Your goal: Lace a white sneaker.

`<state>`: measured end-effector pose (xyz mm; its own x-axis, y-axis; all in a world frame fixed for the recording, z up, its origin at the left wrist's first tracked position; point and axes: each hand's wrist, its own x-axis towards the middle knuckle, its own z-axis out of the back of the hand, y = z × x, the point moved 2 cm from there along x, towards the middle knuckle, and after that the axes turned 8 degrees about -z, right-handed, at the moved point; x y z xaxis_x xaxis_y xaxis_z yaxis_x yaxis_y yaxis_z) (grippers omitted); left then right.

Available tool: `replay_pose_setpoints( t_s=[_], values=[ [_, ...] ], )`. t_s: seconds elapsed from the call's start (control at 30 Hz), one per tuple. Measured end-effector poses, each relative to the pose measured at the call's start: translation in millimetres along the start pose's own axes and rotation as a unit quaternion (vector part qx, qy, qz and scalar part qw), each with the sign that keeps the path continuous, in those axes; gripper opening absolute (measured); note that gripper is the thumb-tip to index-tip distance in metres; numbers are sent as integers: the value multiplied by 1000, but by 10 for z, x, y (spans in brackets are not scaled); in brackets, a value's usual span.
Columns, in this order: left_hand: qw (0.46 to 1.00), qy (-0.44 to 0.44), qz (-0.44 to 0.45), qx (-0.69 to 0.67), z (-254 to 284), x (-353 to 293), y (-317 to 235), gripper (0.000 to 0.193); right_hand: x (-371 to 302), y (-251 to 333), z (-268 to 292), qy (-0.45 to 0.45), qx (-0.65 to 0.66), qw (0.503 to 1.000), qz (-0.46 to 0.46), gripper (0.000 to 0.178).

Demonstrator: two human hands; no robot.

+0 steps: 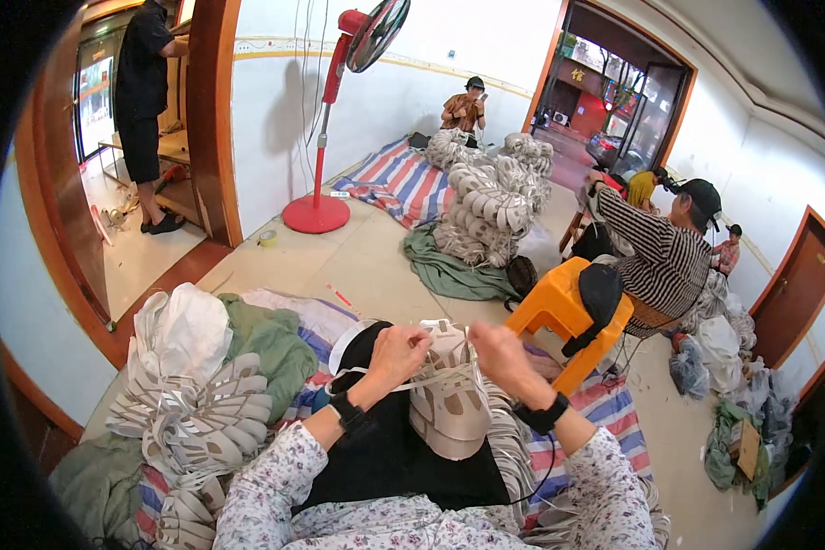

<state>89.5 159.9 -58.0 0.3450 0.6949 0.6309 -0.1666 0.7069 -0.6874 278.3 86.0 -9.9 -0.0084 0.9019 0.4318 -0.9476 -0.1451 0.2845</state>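
Note:
A beige and white shoe upper (pixel 449 417) rests toe toward me on the black cloth (pixel 367 449) over my lap. My left hand (pixel 399 357) is raised at its left edge, fingers closed in a pinch on a white shoelace. Loose white lace (pixel 390 380) loops below that hand toward the left. On the other side of the upper, my right hand (pixel 504 359) is closed too, with a pale strand leading down from its fingers along the upper. The fingertips are partly hidden. Both wrists wear black bands.
Stacked shoe uppers (pixel 211 417) lie at left beside a white bag (pixel 183 325). An orange stool (pixel 559 307) stands to my right, a black cap on it. Beyond are a red fan (pixel 316 214), a pile of uppers (pixel 486 197), a seated person in stripes (pixel 665 261) and other people.

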Motion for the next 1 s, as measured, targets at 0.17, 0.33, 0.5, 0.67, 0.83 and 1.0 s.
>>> replay_pose_setpoints(
  t_s=[0.17,0.33,0.5,0.67,0.83,1.0],
  values=[
    [918,285,88,-261,-344,225,-49,15,32,306,508,-39,52,996,63,8],
    [882,377,-99,-264,-706,391,204,15,50,12,377,-94,71,987,105,12],
    [940,187,138,-251,-201,514,85,22,219,-522,522,-117,70,990,24,4],
    [934,-81,221,-268,814,421,756,22,145,-1241,420,-87,-114,974,-176,9],
    [910,-162,258,-282,1599,194,975,21,-180,-245,133,-18,199,980,-3,16],
    [910,-137,265,-287,1489,40,834,22,-337,93,-78,41,161,985,37,12]
  ],
)
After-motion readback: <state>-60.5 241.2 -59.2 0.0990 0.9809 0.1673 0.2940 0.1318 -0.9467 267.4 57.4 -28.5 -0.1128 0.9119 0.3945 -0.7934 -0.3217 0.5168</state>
